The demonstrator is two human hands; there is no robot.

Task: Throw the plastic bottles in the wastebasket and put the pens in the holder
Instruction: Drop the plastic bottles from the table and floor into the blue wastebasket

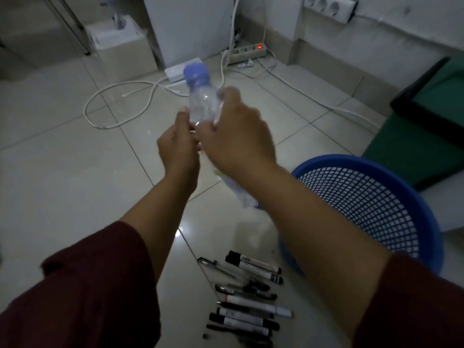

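Head view, clear ribbed plastic bottle with blue cap (203, 101) upright, clasped by left hand (177, 149) and right hand (237, 136), above tiled floor (62, 159), blue mesh wastebasket (371, 204) lower right, black-and-white pens (248, 297) lying below.

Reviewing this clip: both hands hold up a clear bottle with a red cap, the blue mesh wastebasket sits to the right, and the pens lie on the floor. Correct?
Not quite: the head view shows the cap is light blue, not red. The rest stands: the left hand and right hand hold the clear bottle, the blue mesh wastebasket sits to the right, and the pens lie on the floor.
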